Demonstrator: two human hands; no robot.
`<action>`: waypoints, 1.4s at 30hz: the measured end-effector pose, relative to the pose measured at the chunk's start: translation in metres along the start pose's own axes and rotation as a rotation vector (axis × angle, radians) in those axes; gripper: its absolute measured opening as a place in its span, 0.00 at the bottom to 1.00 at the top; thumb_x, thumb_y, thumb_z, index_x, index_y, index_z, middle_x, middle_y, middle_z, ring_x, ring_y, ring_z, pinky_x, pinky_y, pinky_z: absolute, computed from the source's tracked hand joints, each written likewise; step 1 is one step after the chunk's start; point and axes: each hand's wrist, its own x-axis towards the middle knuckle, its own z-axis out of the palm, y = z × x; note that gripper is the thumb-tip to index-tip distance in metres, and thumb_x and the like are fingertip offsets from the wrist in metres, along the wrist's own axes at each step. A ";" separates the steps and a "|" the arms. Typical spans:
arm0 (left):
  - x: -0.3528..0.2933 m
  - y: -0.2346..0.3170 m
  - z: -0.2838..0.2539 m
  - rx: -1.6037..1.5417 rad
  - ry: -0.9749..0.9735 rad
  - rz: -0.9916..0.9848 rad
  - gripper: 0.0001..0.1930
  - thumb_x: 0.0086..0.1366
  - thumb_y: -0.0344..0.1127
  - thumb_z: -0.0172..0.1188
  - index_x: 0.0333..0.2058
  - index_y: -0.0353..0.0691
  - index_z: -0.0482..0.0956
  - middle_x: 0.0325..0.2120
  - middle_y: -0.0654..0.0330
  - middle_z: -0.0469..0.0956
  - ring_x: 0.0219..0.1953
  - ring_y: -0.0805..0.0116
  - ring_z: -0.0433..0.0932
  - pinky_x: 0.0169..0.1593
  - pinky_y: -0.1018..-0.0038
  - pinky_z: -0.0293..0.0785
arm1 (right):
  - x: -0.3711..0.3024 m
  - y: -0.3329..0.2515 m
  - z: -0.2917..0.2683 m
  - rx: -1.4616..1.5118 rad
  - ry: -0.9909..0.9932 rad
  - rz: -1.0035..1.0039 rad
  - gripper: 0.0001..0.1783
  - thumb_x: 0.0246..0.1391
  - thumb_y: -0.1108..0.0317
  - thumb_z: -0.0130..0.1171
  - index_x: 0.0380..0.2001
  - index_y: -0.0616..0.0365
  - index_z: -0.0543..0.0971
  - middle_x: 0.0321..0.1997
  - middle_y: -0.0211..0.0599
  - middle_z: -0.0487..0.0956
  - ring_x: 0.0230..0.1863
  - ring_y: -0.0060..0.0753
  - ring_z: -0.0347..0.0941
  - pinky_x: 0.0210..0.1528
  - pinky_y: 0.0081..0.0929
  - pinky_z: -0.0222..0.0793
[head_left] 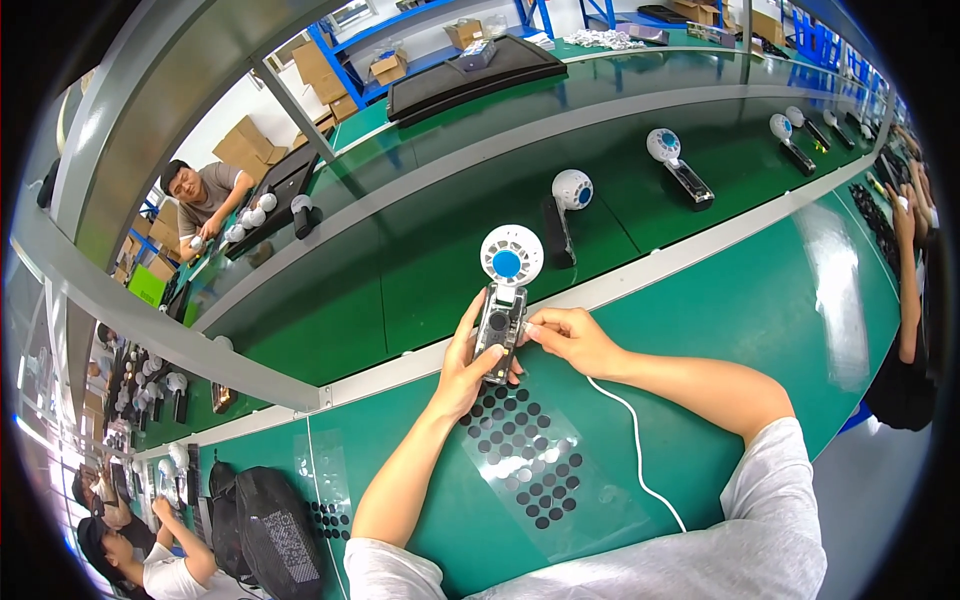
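My left hand (463, 372) is closed around the dark handle of a handheld fan (510, 260) with a round white head and a blue centre. The fan is held upright above the bench, its head pointing away from me. At the right side of the handle, my right hand (572, 338) pinches the end of a white cable (634, 435); its tip is too small to tell whether it sits in the handle. The cable trails down over the bench towards my body. Under my hands lies a clear sheet (500, 475) bearing several rows of black round dots.
Beyond the bench edge, a dark green conveyor (340, 330) carries several similar fans, among them a near one (572, 190). A grey metal frame (240, 375) stands at left. A black bag (272, 525) and co-workers (215, 195) are around. Another dotted sheet (330, 515) lies by the bag.
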 end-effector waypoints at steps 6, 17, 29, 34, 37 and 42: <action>0.000 0.002 0.000 -0.042 0.013 -0.040 0.39 0.54 0.27 0.53 0.63 0.45 0.43 0.41 0.43 0.70 0.25 0.62 0.75 0.23 0.74 0.75 | -0.003 -0.007 0.004 -0.147 -0.029 -0.041 0.07 0.54 0.71 0.49 0.27 0.61 0.75 0.16 0.26 0.68 0.17 0.16 0.56 0.20 0.16 0.51; -0.003 0.006 0.011 0.490 0.015 0.052 0.41 0.50 0.23 0.55 0.62 0.44 0.47 0.44 0.47 0.70 0.31 0.63 0.75 0.31 0.76 0.73 | 0.000 0.001 -0.002 -0.123 -0.027 0.030 0.08 0.55 0.71 0.49 0.25 0.60 0.75 0.16 0.24 0.67 0.17 0.13 0.54 0.20 0.12 0.48; 0.016 0.018 -0.050 0.700 0.512 0.137 0.36 0.49 0.27 0.59 0.58 0.41 0.57 0.53 0.49 0.63 0.47 0.59 0.69 0.48 0.71 0.68 | -0.004 -0.002 0.003 -0.293 -0.012 -0.048 0.09 0.52 0.68 0.51 0.23 0.59 0.74 0.13 0.23 0.65 0.15 0.17 0.52 0.19 0.17 0.47; 0.016 -0.004 -0.096 1.557 0.510 0.252 0.32 0.54 0.33 0.58 0.58 0.36 0.56 0.56 0.48 0.60 0.57 0.51 0.60 0.54 0.63 0.62 | -0.002 0.000 0.005 -0.311 0.018 -0.049 0.09 0.52 0.67 0.52 0.23 0.59 0.74 0.11 0.23 0.64 0.14 0.19 0.52 0.19 0.19 0.47; 0.013 -0.006 -0.101 1.770 0.454 0.262 0.31 0.56 0.34 0.56 0.57 0.35 0.57 0.57 0.48 0.60 0.60 0.50 0.56 0.57 0.61 0.58 | -0.002 -0.001 0.006 -0.305 0.020 -0.036 0.09 0.52 0.67 0.52 0.23 0.60 0.74 0.12 0.23 0.64 0.14 0.18 0.52 0.19 0.17 0.47; 0.012 0.000 -0.098 1.639 0.386 0.214 0.28 0.58 0.36 0.54 0.56 0.34 0.59 0.55 0.50 0.63 0.63 0.51 0.50 0.59 0.61 0.54 | -0.003 -0.005 0.008 -0.323 0.004 -0.030 0.08 0.53 0.68 0.51 0.24 0.60 0.74 0.13 0.22 0.64 0.15 0.14 0.52 0.19 0.14 0.47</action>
